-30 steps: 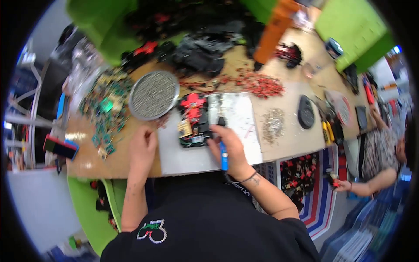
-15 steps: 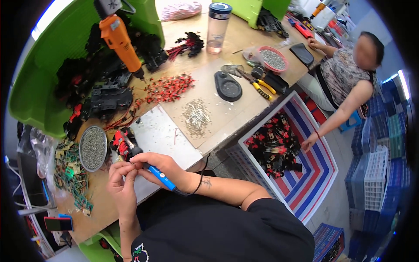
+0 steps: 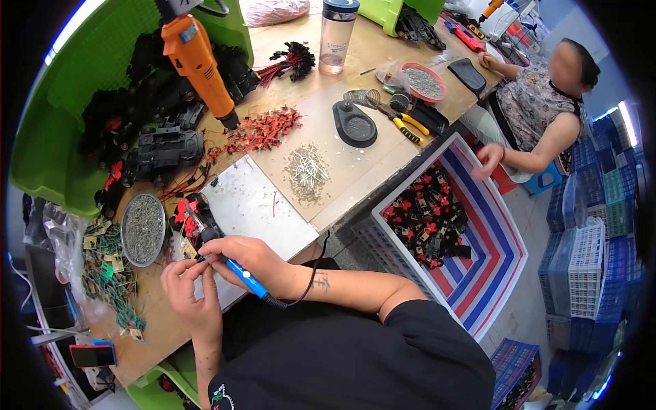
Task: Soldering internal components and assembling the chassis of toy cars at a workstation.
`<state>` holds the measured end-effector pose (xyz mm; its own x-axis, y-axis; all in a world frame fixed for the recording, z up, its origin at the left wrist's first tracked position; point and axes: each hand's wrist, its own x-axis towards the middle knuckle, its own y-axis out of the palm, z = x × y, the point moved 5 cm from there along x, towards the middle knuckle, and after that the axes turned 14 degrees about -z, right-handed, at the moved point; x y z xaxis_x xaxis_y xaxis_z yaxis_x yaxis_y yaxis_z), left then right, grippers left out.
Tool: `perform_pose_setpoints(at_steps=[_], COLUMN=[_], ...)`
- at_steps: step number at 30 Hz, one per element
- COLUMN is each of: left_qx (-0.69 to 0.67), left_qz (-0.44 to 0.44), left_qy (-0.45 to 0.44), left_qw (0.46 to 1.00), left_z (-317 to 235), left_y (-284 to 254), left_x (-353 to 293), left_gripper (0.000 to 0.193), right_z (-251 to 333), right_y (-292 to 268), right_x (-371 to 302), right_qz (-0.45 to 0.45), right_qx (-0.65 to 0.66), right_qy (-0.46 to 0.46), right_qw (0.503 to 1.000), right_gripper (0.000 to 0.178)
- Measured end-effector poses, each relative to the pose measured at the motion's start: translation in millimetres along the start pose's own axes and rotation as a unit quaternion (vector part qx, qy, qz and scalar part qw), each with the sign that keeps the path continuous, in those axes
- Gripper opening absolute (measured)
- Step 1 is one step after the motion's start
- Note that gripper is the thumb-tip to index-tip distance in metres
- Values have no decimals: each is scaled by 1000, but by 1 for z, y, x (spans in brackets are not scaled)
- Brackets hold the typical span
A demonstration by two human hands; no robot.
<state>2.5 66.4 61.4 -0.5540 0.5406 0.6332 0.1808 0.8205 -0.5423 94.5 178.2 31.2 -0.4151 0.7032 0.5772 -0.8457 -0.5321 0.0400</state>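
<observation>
My right hand [image 3: 254,258] is closed around the blue handle of a soldering iron [image 3: 246,277], whose cable loops back over my wrist. The iron's metal tip points up and left, toward a red and black toy car part [image 3: 184,213] on the bench. Close beside it, the fingertips of my left hand [image 3: 193,297] are pinched together, and what they hold is too small and covered to name. A small yellowish piece [image 3: 187,247] shows just beyond those fingertips. A white sheet [image 3: 256,205] lies past my hands, with a thin red wire on it.
A metal dish of grey granules [image 3: 143,229] and a pile of wired circuit boards [image 3: 113,273] are at left. An orange electric screwdriver [image 3: 198,65] hangs before a green bin [image 3: 48,157]. Red parts [image 3: 266,130] and an iron stand [image 3: 355,124] lie ahead. A co-worker [image 3: 540,116] sits beyond a striped-lined crate [image 3: 488,256].
My left hand has shifted slightly left and down, its fingers spread a little differently. The yellowish piece now shows. The co-worker's hand has risen from the crate's contents toward its far rim.
</observation>
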Motion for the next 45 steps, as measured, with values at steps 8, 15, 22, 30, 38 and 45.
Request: perform_pose_setpoints(at_steps=[8,15,22,30,38,45], left_qx=[165,-62,-98,53,83,98], left_qz=[-10,40,-6,-46,-38,-30], left_qy=[127,-53,-131,-7,5,3], left_qw=[978,996,987,998,996,995], left_z=[-6,19,31,30,38,39], left_y=[-1,8,17,7,14,17], left_x=[-1,0,-10,-9,-18,-19], left_gripper=[13,8,10,15,16,16], right_z=[2,-6,-17,-13,10,1], right_y=[4,4,5,-37,-50,-57], right_x=[3,0,0,-1,-2,-21], right_qz=[40,35,25,61,104,49], right_qx=[-35,-18,-16,-104,-130,-109], right_qy=[-66,-35,34,71,41,194], right_qw=[996,999,999,990,985,974], right_gripper=[33,37,34,45,35,26])
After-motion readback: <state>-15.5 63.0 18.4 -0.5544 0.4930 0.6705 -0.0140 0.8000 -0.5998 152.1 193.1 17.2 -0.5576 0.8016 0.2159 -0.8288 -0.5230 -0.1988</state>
